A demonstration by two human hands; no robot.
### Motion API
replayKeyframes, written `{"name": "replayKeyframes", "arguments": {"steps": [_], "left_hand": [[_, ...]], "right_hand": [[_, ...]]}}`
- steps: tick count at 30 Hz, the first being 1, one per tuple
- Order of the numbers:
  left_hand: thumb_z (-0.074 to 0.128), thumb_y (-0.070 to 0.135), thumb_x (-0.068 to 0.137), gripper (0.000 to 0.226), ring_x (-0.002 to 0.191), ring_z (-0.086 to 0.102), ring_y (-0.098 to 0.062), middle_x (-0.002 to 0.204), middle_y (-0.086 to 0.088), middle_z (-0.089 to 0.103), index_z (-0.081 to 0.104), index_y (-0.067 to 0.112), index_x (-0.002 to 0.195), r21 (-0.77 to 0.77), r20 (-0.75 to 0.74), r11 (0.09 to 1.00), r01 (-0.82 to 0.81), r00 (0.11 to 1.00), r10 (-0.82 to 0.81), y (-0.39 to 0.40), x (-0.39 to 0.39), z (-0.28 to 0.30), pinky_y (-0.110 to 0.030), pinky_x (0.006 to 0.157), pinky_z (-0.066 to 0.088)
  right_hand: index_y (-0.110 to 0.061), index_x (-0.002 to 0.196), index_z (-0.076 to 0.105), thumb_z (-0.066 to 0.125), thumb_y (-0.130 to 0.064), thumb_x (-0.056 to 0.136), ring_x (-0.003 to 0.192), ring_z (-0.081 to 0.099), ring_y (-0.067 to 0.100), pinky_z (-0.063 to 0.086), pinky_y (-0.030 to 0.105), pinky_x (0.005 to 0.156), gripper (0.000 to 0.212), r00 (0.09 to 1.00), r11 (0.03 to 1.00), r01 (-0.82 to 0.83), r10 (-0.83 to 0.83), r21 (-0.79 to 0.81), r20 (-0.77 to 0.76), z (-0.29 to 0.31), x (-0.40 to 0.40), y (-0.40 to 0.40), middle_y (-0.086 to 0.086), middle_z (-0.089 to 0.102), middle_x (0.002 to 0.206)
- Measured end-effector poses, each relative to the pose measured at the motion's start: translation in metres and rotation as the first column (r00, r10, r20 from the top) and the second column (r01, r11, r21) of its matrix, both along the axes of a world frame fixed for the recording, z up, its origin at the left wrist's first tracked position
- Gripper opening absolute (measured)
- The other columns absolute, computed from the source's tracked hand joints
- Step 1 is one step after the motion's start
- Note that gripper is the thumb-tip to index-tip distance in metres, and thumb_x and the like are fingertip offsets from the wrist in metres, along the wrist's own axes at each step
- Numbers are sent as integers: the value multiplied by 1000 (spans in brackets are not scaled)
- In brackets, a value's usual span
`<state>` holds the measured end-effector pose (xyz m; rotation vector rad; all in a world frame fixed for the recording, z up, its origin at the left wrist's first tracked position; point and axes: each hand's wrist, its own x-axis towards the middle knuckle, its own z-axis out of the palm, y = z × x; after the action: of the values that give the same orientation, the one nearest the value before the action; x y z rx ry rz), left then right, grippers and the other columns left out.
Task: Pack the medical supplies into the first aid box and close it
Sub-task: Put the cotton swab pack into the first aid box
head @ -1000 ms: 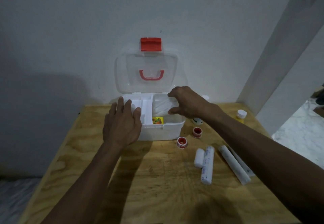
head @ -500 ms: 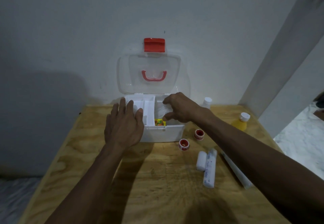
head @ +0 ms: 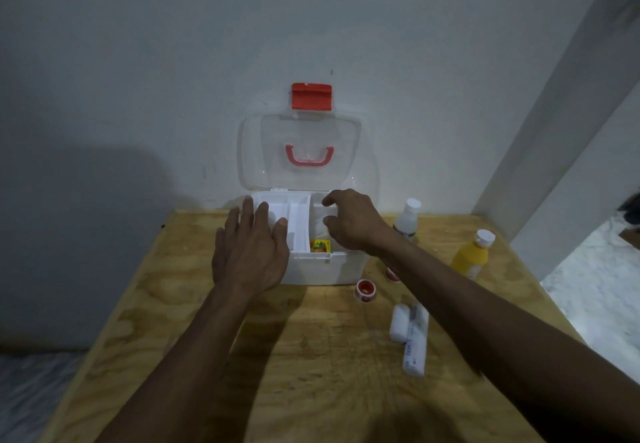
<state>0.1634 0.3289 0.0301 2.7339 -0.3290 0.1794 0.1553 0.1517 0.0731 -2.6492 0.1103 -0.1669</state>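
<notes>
A: What does the room look like, starting at the left?

B: A dark shadow falls on the plain pale wall (head: 138, 61) at far left, and a strip of grey floor (head: 31, 397) shows below it. The plywood tabletop (head: 311, 356) butts against that wall; its grain is knotty and its near part is shaded by the arms.

A: And on it?

B: The left hand (head: 251, 252) lies flat, fingers spread, on the left end of the white first aid box (head: 322, 269), gripping nothing. The box sits at the far edge, its clear lid (head: 301, 151) upright against the wall with the red latch (head: 311, 96) on top and a red handle (head: 309, 156) showing through. Inside, a white divider tray fills the left part (a small yellow packet (head: 320, 245) lies just right of it).

A: The other hand?

B: The right hand (head: 353, 220) reaches into the right compartment, fingers curled round a white wrapped pack (head: 323, 224).

A: Further right?

B: Near the box's front corner stands a small red tape roll (head: 365, 290); a second is half hidden by the forearm. Nearer lie a short white bandage roll (head: 398, 323) and a longer one (head: 415, 349), touching. Far right stand a white bottle (head: 408, 219) and a yellow bottle (head: 472, 255), well apart. Beyond the tabletop, a white pillar (head: 568, 123) rises aslant, with pale marbled floor (head: 595, 286) behind.
</notes>
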Motion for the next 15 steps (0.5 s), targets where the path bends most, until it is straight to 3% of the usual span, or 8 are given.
{"name": "replayKeyframes", "arguments": {"steps": [6,10,15], "left_hand": [[18,49,101,61,151,12,-30,164,-9,14,23,17,153,0,2,1000,5,1000,-5,1,-1,1,-51,121,18],[18,49,101,61,151,12,-31,164,-9,13,22,17,153,8,2,1000,7,1000,-7,1,0,0,-52,120,18],[14,52,99,64,151,12,-31,164,-9,13,21,18,153,18,0,1000,7,1000,-7,0,0,0,-52,121,18]], "right_hand": [[-16,137,47,60,-15,92,120,49,30,46,37,100,47,995,982,98,-95,164,-28,-7,3,12,12,44,139],[-13,141,42,56,-14,95,121,50,27,40,26,89,48,998,974,61,-53,220,-44,-8,1,14,10,49,141],[-20,142,32,43,-31,102,101,56,21,45,29,77,44,990,917,57,-1,394,-141,-7,5,14,11,57,130]]}}
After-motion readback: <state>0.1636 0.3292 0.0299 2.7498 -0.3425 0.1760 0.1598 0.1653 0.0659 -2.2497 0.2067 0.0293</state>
